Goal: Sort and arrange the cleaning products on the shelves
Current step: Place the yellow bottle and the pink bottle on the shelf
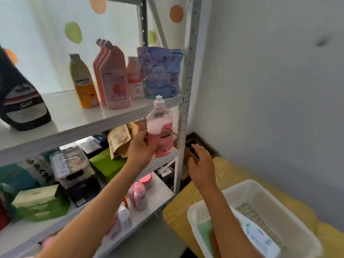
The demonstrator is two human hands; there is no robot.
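- Head view, closest in: a white plastic basket (305,237) sits at lower right on a yellow wood-grain surface (178,205), with a pale blue-and-white pack (260,237) and something green (204,231) lying inside it.
- The right hand (202,164) hovers above the basket, palm down, fingers loosely spread, holding nothing, just beside the shelf's front upright (183,116).
- The left hand (143,146) is up at the shelf's right end, fingers and thumb curled round the lower body of a clear bottle of pink liquid (161,135). The bottle is upright, white cap on top, held in front of the edge of the upper shelf board (74,116), right by the upright.
- On that upper board: pink angled-neck bottles (113,79) in a row, a yellow-orange bottle (83,82) to their left, a small pale bottle (135,79) and a blue-purple refill pouch (162,73) to their right.
- Far left, a big dark bottle (24,101) leans on the same board.
- The middle shelf shows a green pack (108,164), a tan pouch (119,140) and tissue packs (35,196).
- Lowest board: small pink bottles (139,196) and a white one (124,217).
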